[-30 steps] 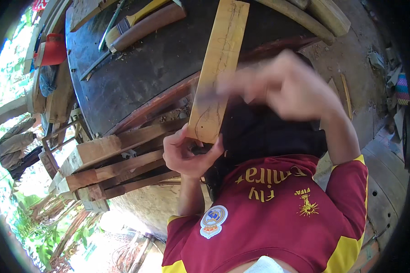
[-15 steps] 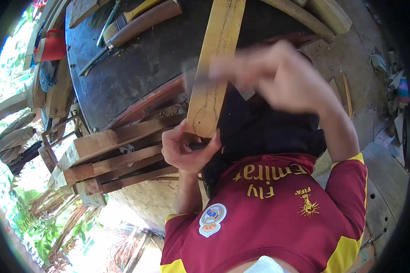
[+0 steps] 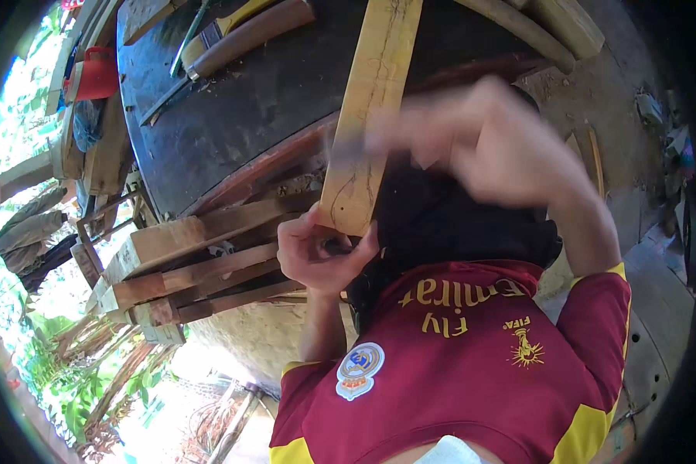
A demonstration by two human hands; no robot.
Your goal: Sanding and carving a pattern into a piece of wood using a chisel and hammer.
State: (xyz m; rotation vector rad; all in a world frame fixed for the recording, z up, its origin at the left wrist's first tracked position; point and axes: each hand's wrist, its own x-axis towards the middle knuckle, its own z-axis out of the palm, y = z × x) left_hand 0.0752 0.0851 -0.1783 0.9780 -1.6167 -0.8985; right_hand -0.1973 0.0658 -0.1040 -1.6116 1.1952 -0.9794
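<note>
A long yellowish wooden plank [image 3: 371, 85] with dark cracks and a drawn curve slants up from near my lap across the dark worktop. My left hand [image 3: 325, 251] grips its near end, thumb and fingers on opposite edges. Over the middle of the plank, my right hand [image 3: 491, 143] is smeared by motion, its fingers closed and pointing left. A blurred greyish thing [image 3: 348, 151] sticks out from its fingertips over the plank's face; its kind cannot be made out.
On the dark worktop [image 3: 240, 108] lie a brush [image 3: 206, 40] and a brown wooden-handled tool [image 3: 255, 37]. Several wooden beams [image 3: 170, 243] are stacked at the left. A red plastic vessel [image 3: 97, 77] stands at the far left. More timber [image 3: 568, 27] lies at the far right.
My right hand has shifted slightly and stays blurred over the plank. My left hand keeps its hold on the plank's end. The whole view has moved a little.
</note>
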